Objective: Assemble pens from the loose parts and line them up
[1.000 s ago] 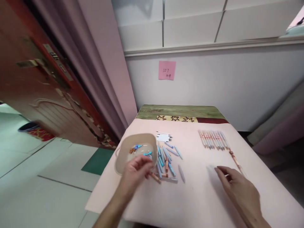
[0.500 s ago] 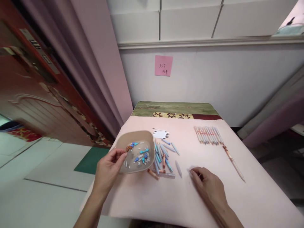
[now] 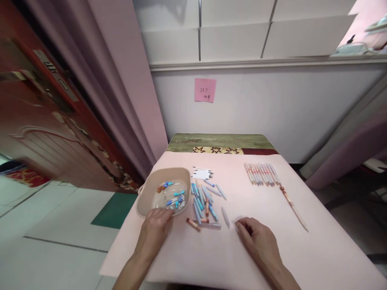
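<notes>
My left hand (image 3: 155, 230) rests at the near rim of a beige bowl (image 3: 142, 203), fingers curled over its edge. The bowl sits flat and holds several small blue, white and brown pen parts (image 3: 173, 197). My right hand (image 3: 259, 239) lies on the pink table cover (image 3: 272, 262) with its fingers curled; a small dark bit shows under them, too small to name. Just left of that hand lie a loose grey barrel (image 3: 225, 217) and a pile of blue and orange pen barrels (image 3: 202, 199).
A row of several assembled pens (image 3: 261, 174) lies at the far right of the table, with one pen (image 3: 292, 205) apart from it. White refills (image 3: 202, 174) lie behind the pile. A red door (image 3: 45, 121) and a curtain (image 3: 121, 80) stand at left, and a pink note (image 3: 204, 90) is stuck on the wall.
The bowl was tilted up in my left hand and now sits flat, with that hand at its near rim. My right hand slid left across the table toward the pile.
</notes>
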The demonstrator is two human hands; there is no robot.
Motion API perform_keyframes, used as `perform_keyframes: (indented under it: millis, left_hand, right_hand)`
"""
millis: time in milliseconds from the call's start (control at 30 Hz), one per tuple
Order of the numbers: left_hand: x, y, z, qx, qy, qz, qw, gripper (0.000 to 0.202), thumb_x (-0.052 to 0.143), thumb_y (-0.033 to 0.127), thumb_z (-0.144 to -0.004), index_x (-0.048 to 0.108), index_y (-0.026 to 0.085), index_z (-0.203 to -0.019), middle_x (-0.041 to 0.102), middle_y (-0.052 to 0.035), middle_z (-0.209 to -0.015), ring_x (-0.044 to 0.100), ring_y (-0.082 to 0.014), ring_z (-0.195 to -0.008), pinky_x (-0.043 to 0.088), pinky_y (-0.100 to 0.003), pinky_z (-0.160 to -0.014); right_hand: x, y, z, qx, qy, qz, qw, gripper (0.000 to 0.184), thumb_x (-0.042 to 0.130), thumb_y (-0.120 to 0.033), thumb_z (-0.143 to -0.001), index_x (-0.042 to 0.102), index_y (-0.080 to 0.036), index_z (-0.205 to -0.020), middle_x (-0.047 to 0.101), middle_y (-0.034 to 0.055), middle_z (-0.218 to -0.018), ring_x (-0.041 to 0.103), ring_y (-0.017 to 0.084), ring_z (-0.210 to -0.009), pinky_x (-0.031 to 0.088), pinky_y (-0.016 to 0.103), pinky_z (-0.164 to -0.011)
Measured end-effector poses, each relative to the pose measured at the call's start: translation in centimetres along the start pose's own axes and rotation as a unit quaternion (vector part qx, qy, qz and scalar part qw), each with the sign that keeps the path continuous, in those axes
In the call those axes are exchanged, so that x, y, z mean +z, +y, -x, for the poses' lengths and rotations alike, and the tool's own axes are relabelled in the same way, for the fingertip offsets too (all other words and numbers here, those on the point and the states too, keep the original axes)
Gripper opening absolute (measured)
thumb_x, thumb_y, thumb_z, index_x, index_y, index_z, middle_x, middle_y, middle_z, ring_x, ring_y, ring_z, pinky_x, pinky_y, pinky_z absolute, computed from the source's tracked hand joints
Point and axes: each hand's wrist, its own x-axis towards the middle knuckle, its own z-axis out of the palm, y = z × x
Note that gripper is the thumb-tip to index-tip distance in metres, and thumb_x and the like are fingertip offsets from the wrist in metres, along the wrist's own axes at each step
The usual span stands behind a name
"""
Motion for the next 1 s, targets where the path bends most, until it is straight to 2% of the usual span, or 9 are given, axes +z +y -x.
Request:
perform_keyframes:
  millis: [200,300,400,467,567,667,767,900,1000]
  left_hand:
    - [-0.3,-1.6,-0.8,0.045,0.000,0.013,0.999,0.024,0.047,0.016,-0.086,0.070,0.024,-0.089,0.073,-0.0050,-0.083,0.067,-0.0219,-0.080,0.044,-0.042,-0.091]
    - [-0.1,-1.1,-0.5,0.075,0.054,-0.014,0.996,0.022,0.049,0.017,-0.086,0.067,0.021,-0.097,0.074,-0.0062,-0.088,0.068,-0.0224,-0.081,0.046,-0.044,-0.089]
    - [0.2,1.2,0.4,0.125,0.122,-0.033,0.984,0.028,0.054,0.017,-0.086,0.061,0.019,-0.112,0.071,-0.0094,-0.103,0.066,-0.0240,-0.097,0.044,-0.047,-0.096]
    - [1.1,3.5,1.0,0.167,0.143,-0.020,0.975,0.033,0.055,0.015,-0.085,0.057,0.020,-0.118,0.069,-0.0108,-0.110,0.062,-0.0240,-0.107,0.042,-0.045,-0.100]
    - [3.7,6.2,1.0,0.216,0.083,-0.005,0.973,0.043,0.052,0.017,-0.087,0.050,0.022,-0.130,0.063,-0.0121,-0.125,0.056,-0.0245,-0.119,0.044,-0.044,-0.102]
    - [6.8,6.9,-0.6,0.141,0.033,-0.038,0.989,0.063,0.056,0.033,-0.087,0.034,0.016,-0.144,0.044,-0.0184,-0.145,0.040,-0.0310,-0.134,0.039,-0.050,-0.105]
    - [9.2,6.5,-2.9,0.077,0.016,-0.039,0.996,0.072,0.056,0.042,-0.085,0.028,0.017,-0.147,0.033,-0.0190,-0.151,0.031,-0.0330,-0.139,0.035,-0.052,-0.107]
    - [10.2,6.4,-4.6,0.085,0.016,-0.024,0.996,0.075,0.058,0.043,-0.083,0.029,0.016,-0.146,0.034,-0.0181,-0.151,0.030,-0.0319,-0.139,0.032,-0.051,-0.109]
    - [10.4,6.3,-4.4,0.088,0.059,-0.037,0.994,0.064,0.057,0.043,-0.084,0.041,0.017,-0.139,0.046,-0.0174,-0.143,0.042,-0.0323,-0.131,0.036,-0.050,-0.105]
  right_hand:
    - [-0.2,0.3,0.4,-0.006,0.005,-0.007,1.000,0.030,0.044,-0.042,-0.089,0.069,-0.027,-0.082,0.070,0.0001,-0.079,0.063,0.019,-0.071,0.042,0.029,-0.064]
    - [-0.4,0.6,0.2,-0.008,0.016,-0.011,1.000,0.030,0.044,-0.042,-0.089,0.068,-0.027,-0.081,0.069,-0.0001,-0.078,0.063,0.019,-0.071,0.042,0.028,-0.063]
    - [-0.8,0.8,-0.3,-0.001,0.024,-0.020,1.000,0.028,0.046,-0.042,-0.089,0.068,-0.027,-0.080,0.069,-0.0009,-0.076,0.062,0.018,-0.069,0.041,0.028,-0.062]
    - [-1.0,0.9,-0.8,0.002,0.027,-0.026,0.999,0.027,0.047,-0.042,-0.088,0.068,-0.027,-0.079,0.068,-0.0013,-0.075,0.062,0.018,-0.068,0.041,0.027,-0.061]
    - [-1.0,0.9,-1.8,-0.010,0.032,-0.036,0.999,0.027,0.047,-0.042,-0.089,0.068,-0.028,-0.079,0.068,-0.0015,-0.074,0.061,0.018,-0.066,0.041,0.027,-0.061]
    - [-1.0,0.9,-2.5,-0.031,0.029,-0.042,0.998,0.027,0.048,-0.042,-0.089,0.068,-0.027,-0.080,0.068,-0.0010,-0.075,0.061,0.017,-0.065,0.042,0.027,-0.062]
    - [-1.0,1.2,-2.8,-0.034,0.020,-0.044,0.998,0.027,0.049,-0.041,-0.089,0.068,-0.026,-0.079,0.068,-0.0007,-0.073,0.061,0.017,-0.064,0.042,0.027,-0.062]
    - [-1.3,1.3,-3.7,-0.026,0.019,-0.049,0.998,0.026,0.050,-0.041,-0.088,0.069,-0.026,-0.078,0.068,-0.0007,-0.073,0.062,0.017,-0.065,0.042,0.027,-0.061]
    - [-1.2,0.8,-5.5,-0.045,0.030,-0.059,0.997,0.026,0.050,-0.040,-0.088,0.069,-0.025,-0.078,0.068,0.0001,-0.073,0.062,0.017,-0.065,0.043,0.027,-0.062]
